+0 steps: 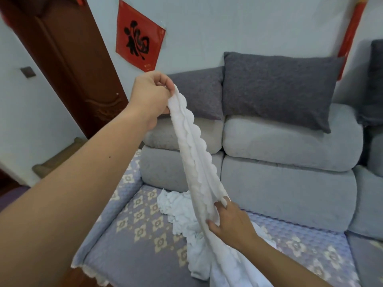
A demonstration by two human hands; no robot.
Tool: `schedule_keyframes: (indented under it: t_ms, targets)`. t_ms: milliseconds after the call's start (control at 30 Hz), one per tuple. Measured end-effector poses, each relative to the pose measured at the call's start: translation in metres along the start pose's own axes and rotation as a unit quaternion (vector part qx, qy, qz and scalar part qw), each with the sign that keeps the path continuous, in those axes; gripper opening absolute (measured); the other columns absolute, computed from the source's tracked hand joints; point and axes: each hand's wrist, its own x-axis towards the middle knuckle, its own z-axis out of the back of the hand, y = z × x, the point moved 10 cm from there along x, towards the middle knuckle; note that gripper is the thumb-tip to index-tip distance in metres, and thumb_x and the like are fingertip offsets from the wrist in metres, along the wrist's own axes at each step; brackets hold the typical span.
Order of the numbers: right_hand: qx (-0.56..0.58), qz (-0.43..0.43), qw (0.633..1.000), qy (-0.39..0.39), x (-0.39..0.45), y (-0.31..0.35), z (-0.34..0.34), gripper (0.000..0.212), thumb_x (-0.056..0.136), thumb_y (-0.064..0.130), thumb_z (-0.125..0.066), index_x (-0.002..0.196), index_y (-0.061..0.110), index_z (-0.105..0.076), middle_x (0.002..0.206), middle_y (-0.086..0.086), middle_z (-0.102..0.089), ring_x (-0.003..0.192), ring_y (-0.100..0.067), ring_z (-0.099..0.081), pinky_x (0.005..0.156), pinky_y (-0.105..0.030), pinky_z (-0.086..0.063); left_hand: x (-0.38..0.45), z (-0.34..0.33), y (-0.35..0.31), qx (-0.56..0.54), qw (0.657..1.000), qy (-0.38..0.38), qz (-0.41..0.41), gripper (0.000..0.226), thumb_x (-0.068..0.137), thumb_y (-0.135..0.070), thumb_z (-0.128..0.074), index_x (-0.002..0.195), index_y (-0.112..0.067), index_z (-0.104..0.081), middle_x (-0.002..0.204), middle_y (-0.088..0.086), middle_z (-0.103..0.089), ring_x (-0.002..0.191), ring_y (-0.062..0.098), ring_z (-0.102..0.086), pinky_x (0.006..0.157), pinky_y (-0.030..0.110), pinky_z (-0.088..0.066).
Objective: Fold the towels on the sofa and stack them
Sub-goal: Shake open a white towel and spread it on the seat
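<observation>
White towel [195, 154] stretched diagonally, upper-left to lower-right, pinched by left hand [151, 96] and right hand [232, 221], over patterned sofa seat [134, 235]

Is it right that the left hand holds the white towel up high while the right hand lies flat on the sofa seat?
Not quite. In the head view the right hand isn't on the seat; it grips the towel lower down. The left hand does hold it up high.
</observation>
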Motion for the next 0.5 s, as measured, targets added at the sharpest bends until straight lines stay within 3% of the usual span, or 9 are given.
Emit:
schedule_keyframes:
  t_ms: [67,167,267,333,433,500]
  targets:
    - [0.017,-0.043,0.999,-0.015,0.006,-0.005,-0.004,0.033,0.092,0.046,-0.053,0.101,0.016,-0.061,0.124,-0.002,-0.055,0.1,-0.027,-0.061,0.068,-0.033,-0.045,-0.001,0.003,0.002,-0.004,1.0,-0.004,0.003,0.035,0.087,0.013,-0.051,0.068,-0.014,-0.059,0.073,0.003,-0.061,0.073,0.019,-0.072,0.064,0.042,-0.063]
    - [0.072,-0.069,0.993,-0.061,0.016,-0.015,-0.002,0.012,0.086,0.018,-0.053,0.088,0.008,-0.061,0.105,-0.007,-0.06,0.09,-0.031,-0.06,0.063,-0.031,-0.039,-0.002,0.012,0.003,0.002,1.0,-0.015,-0.001,0.032,0.089,0.012,-0.052,0.071,-0.014,-0.06,0.075,0.004,-0.061,0.078,0.021,-0.073,0.064,0.04,-0.063]
    - [0.1,-0.089,0.986,-0.097,0.016,-0.034,0.01,0.011,0.075,0.007,-0.058,0.08,0.004,-0.067,0.09,-0.014,-0.064,0.079,-0.037,-0.061,0.061,-0.036,-0.047,0.002,0.028,0.007,0.007,0.999,-0.044,0.004,0.035,0.089,0.01,-0.054,0.069,-0.017,-0.061,0.081,0.005,-0.062,0.093,0.029,-0.071,0.07,0.046,-0.064]
    - [0.123,-0.151,0.973,-0.124,0.011,-0.064,0.024,0.009,0.074,0.007,-0.058,0.073,0.004,-0.067,0.082,-0.016,-0.062,0.074,-0.038,-0.062,0.061,-0.037,-0.048,0.005,0.042,0.016,0.012,0.997,-0.074,0.01,0.037,0.088,0.009,-0.055,0.067,-0.019,-0.063,0.083,0.006,-0.063,0.093,0.031,-0.07,0.073,0.049,-0.063]
    - [0.155,-0.247,0.946,-0.143,0.003,-0.125,0.045,0.023,0.079,0.011,-0.051,0.078,0.006,-0.073,0.085,-0.018,-0.068,0.08,-0.039,-0.064,0.069,-0.039,-0.048,0.003,0.068,0.032,0.021,0.99,-0.139,0.023,0.033,0.086,0.013,-0.051,0.072,-0.014,-0.064,0.082,0.004,-0.062,0.085,0.025,-0.068,0.072,0.045,-0.064]
    - [0.178,-0.271,0.935,-0.145,0.0,-0.156,0.058,0.022,0.084,0.001,-0.056,0.085,0.007,-0.077,0.094,-0.015,-0.073,0.09,-0.037,-0.066,0.078,-0.037,-0.047,0.004,0.081,0.044,-0.002,0.985,-0.167,0.038,0.033,0.086,0.014,-0.049,0.073,-0.014,-0.063,0.081,0.002,-0.061,0.083,0.023,-0.066,0.072,0.043,-0.063]
